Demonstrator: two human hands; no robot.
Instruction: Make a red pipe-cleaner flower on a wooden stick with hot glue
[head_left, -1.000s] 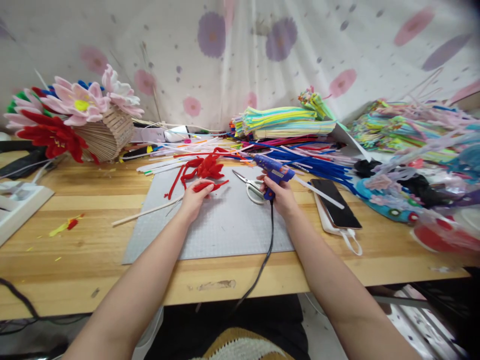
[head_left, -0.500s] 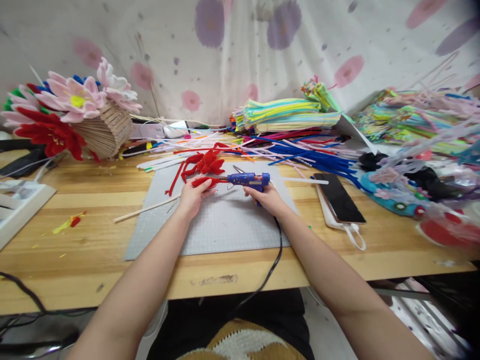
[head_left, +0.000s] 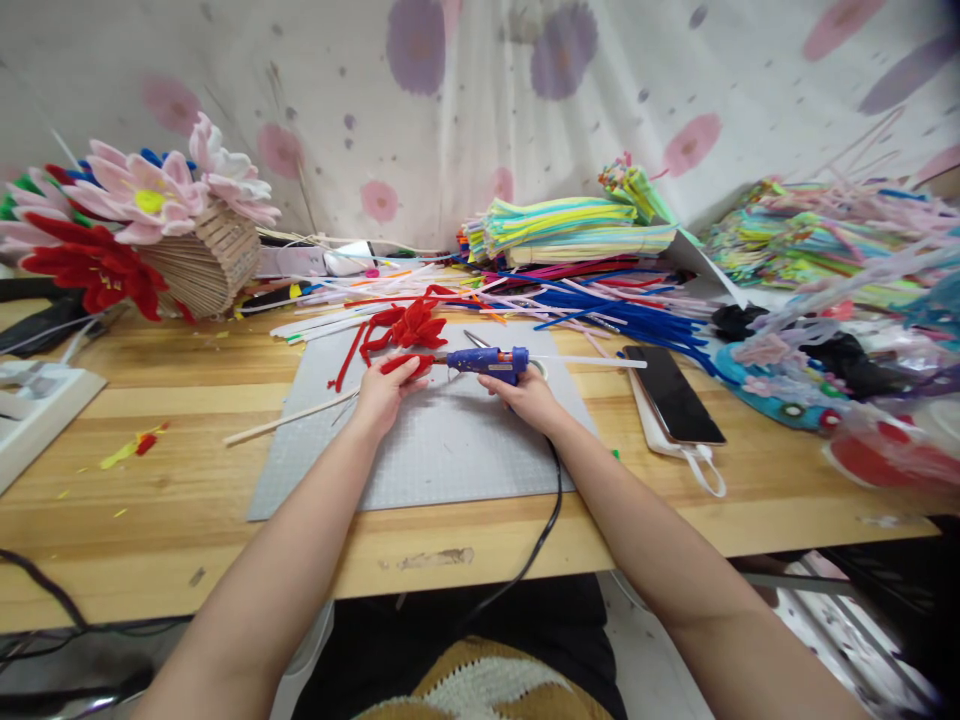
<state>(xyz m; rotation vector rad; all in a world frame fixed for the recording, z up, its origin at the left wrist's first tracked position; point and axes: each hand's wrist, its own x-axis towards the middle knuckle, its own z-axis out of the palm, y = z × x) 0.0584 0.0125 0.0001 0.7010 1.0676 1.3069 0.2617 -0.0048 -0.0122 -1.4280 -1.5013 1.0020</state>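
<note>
Above a grey cutting mat, my left hand is closed on a red fuzzy petal. A blue glue gun is in my right hand, fingers wrapped round its handle. Its nozzle points left and meets the petal's right end; whether they touch I cannot tell. A translucent glue stick sticks out of the gun's back. Just behind my left hand lies a red pipe-cleaner flower. A wooden stick rests on the mat's left edge.
Loose pipe cleaners and bundled ones fill the back of the table. A basket of fuzzy flowers stands at left, near a white power strip. A phone lies right. The gun's black cord hangs over the front edge.
The glue gun has shifted slightly left and its nozzle end is now nearer the petal in my left hand. Both hands keep their hold. The whole view has moved a little.
</note>
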